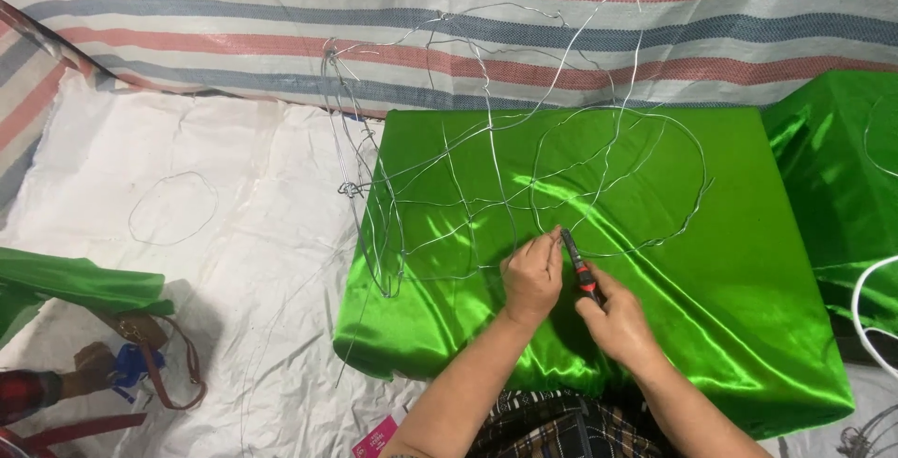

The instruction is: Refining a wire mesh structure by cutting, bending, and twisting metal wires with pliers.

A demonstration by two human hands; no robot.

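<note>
Right now the wire frame lies spread over the green satin cloth, its thin silver strands crossing in loops and rough squares, with one side rising against the striped tarp behind. I see my left hand at the frame's near edge, its fingers pinched shut on a strand just where several wires meet. My right hand sits just beside it, clenched around the pliers, whose red and black handles run up from the palm so the tip reaches the same crossing, touching or nearly touching the left fingertips; I cannot tell whether the tip actually bites the wire. Both forearms come in from the bottom edge above a plaid garment. Left of the cloth, a white sheet covers the floor, and a loose wire ring lies on it, well apart from the frame. Farther left sit a folded green cloth and a brown strap.
</note>
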